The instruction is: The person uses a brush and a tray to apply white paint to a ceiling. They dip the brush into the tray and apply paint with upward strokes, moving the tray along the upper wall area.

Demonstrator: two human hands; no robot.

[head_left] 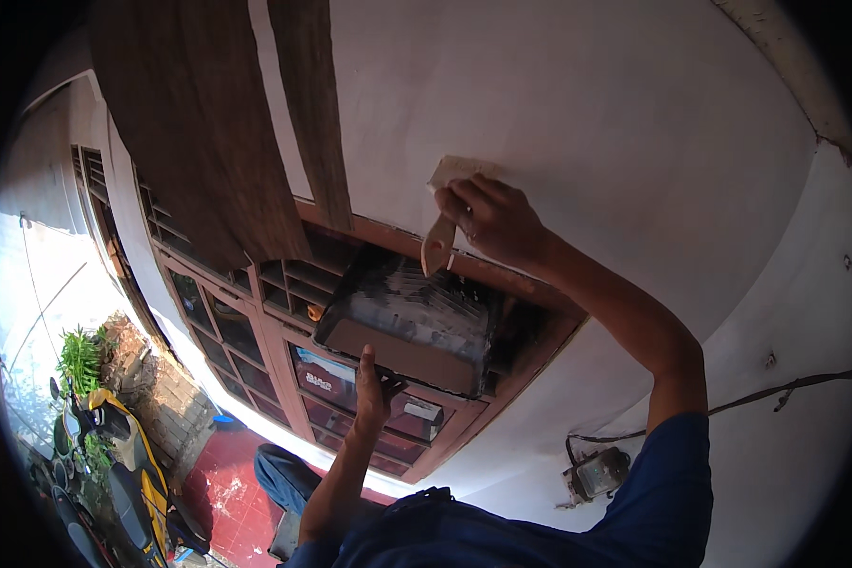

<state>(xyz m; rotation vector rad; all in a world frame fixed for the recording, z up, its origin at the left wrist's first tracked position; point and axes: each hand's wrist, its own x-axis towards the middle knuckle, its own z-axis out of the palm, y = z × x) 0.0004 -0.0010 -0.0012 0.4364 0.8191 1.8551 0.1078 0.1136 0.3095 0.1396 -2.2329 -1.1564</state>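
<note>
From the head camera we see the right hand [494,220] wrapped round a flat paintbrush [438,248], bristles up against the pale wall [577,123]! Nearer and to the left, the left hand [373,398] grips the black paint tray [421,284] at its near edge, thumb on top, brownish paint [398,355] pooled nearby, wooden-framed windows [276,364] behind.

Red tiled floor [220,464] below; brown-framed windows [275,346] above.

Wooden-handled brush [438,246], bristles up, above a paint-streaked black tray [426,308]
</note>
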